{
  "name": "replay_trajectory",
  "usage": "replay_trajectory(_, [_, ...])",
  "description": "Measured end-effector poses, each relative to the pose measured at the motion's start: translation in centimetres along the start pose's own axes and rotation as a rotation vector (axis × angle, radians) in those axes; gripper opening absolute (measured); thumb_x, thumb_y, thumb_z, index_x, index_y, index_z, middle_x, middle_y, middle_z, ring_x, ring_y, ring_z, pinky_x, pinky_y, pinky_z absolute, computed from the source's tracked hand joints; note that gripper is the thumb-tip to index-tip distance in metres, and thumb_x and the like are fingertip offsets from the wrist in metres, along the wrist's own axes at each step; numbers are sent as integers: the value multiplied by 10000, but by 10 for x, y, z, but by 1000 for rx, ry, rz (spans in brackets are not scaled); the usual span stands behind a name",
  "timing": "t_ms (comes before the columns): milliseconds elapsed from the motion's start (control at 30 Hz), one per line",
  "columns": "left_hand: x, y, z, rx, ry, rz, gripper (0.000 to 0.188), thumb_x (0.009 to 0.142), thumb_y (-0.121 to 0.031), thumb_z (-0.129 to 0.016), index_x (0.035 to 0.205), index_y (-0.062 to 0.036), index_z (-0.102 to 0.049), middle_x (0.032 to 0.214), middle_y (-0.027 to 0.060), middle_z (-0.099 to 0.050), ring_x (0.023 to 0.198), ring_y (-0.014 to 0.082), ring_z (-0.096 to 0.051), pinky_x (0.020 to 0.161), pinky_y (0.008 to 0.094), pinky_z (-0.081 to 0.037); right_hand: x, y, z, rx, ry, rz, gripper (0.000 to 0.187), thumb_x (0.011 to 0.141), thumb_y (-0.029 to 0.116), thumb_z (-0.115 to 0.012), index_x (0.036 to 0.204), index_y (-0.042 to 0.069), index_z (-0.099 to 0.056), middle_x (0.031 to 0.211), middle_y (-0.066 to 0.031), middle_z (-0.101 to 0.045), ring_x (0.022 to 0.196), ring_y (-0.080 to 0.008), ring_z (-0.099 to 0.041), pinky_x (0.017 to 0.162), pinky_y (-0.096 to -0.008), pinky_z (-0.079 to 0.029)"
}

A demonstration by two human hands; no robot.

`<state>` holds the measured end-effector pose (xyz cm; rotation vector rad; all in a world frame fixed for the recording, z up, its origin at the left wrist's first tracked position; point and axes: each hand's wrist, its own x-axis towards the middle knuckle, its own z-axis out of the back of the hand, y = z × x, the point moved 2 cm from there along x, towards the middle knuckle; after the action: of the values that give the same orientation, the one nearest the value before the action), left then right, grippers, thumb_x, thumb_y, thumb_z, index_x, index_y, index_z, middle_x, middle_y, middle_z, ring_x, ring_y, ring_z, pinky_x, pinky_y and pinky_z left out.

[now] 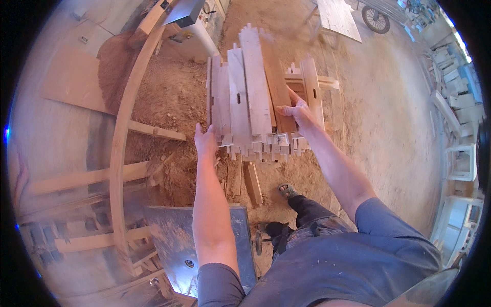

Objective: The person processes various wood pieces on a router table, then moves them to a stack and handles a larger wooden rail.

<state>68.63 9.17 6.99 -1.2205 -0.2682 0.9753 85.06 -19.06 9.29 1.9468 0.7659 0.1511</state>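
Dark shirt fabric (332, 263) lay nearest. Pale boards (251, 87), some slotted, were stacked between left hand (206, 146), fingers apart, and right hand (303, 116), thumb on brown board (274, 77), grip indeterminable. Dusty floor (381, 112) surrounded both.

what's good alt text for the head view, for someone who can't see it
Seen from above, the right hand grips a darker brown board on a stack of pale wooden boards, while the left hand is at the stack's left edge. Around them are a dusty brown floor, a wooden beam on the left and a wheel at the upper right.
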Motion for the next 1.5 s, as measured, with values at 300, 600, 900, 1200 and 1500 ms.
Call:
replay_trajectory(300, [37, 27, 21, -133, 108, 24, 504, 968, -30, -659, 1429, 107, -512, 1153, 158, -708, 932, 227, -701, 745, 341, -564, 19, -33, -33, -33, -142, 132, 941, 740, -17, -793, 1581, 2, -373, 1511, -135, -524, 1355, -231, -510, 1154, -324, -375])
replay_trajectory(600, [58, 13, 23, -113, 34, 46, 702, 920, 0, -744, 1524, 98, -399, 1092, 131, -705, 867, 177, -678, 726, 299, -544, -31, -1, 24, -1272, -463, 261, 805, 875, 210, -786, 1544, -1, -391, 1563, -224, -432, 1387, -322, -498, 1178, -383, -375])
replay_trajectory(900, [33, -10, 55, 45, -199, -89, 611, 874, 25, -760, 1429, 123, -524, 860, 36, -646, 737, 114, -586, 651, 248, -478, -46, -45, 72, -1119, -514, 249, 904, 757, 19, -733, 1566, 39, -331, 1397, -250, -490, 1130, -376, -563, 983, -479, -480])
replay_trajectory(1200, [-124, 22, 66, -462, -221, 58, 348, 932, -2, -699, 1276, 46, -677, 1089, 65, -701, 925, 156, -633, 798, 315, -519, -126, -7, -31, -955, -151, 604, 689, 888, 88, -734, 1504, -11, -444, 1543, -256, -462, 1474, -380, -403, 1231, -479, -316])
replay_trajectory(1500, [-306, 67, 61, -1150, -185, -120, 407, 938, -50, -703, 1330, 5, -608, 1180, 120, -718, 1063, 276, -701, 951, 395, -571, -236, -100, -166, -377, 666, -258, 816, 818, 13, -777, 1530, 25, -378, 1424, -147, -547, 1384, -239, -474, 1171, -362, -358])
